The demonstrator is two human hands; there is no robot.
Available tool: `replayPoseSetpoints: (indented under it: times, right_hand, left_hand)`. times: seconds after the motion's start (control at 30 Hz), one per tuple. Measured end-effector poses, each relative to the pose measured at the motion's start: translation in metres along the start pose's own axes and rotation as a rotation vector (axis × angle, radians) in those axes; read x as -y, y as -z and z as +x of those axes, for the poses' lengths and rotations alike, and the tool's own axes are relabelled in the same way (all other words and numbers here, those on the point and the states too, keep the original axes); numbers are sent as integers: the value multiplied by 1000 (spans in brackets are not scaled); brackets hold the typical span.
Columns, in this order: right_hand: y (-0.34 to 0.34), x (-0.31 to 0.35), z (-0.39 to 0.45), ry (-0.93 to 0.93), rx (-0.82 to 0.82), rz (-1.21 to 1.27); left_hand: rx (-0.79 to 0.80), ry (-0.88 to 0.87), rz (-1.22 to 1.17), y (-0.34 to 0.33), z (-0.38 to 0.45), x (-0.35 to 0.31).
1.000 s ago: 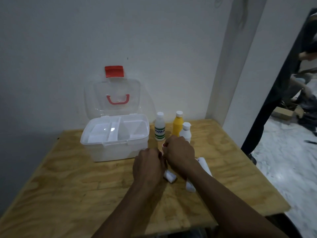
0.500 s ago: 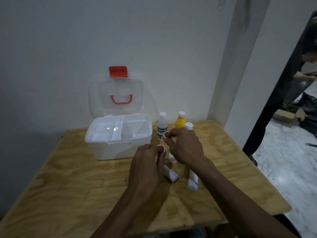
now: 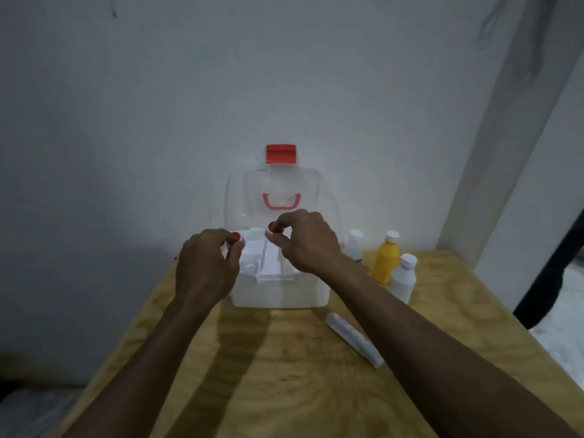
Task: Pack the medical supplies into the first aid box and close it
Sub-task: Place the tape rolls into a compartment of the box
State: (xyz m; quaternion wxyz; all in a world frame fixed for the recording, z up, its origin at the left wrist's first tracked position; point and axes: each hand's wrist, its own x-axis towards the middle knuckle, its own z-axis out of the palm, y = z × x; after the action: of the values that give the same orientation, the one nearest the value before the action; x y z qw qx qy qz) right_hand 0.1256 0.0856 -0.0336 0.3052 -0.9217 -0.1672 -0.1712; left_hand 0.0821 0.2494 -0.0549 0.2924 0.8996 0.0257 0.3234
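Note:
The white first aid box (image 3: 279,292) stands open on the wooden table (image 3: 284,374), its clear lid (image 3: 278,191) with red latch leaning on the wall. My left hand (image 3: 205,267) hovers over the box's left side, fingers pinched on a small white item with a red end (image 3: 237,238). Above the tray, my right hand (image 3: 303,241) pinches a similar red-tipped item (image 3: 271,228). A white gauze roll (image 3: 354,338) lies on the table by my right forearm. Three bottles stand right of the box: white (image 3: 355,245), yellow (image 3: 386,259), small white (image 3: 404,276).
A wall stands right behind the box. The table's right edge drops to a pale floor, where a dark shape (image 3: 550,270) leans by the doorway. Bare wood lies in front of the box between my forearms.
Both hands lifted small red-tipped items from the table and carried them left and up over the open box. The camera view has shifted, so the box now sits centred.

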Motion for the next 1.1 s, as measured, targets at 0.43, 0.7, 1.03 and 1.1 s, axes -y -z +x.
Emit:
replayPoseSetpoints:
  times: [0.43,0.7,1.03,1.1]
  right_hand:
    - [-48,1,64,73,262,-127]
    - [-54,-2,71,74,323,-160]
    - [-47,-3,64,71,332,-138]
    - [-32,-3,57,91,303,-135]
  left_hand:
    - [156,-49,99,-33,42,34]
    - [224,-28,182,-47,49,42]
    - [237,56,155,-45,50,43]
    - [198,57,128,-39,46,38]
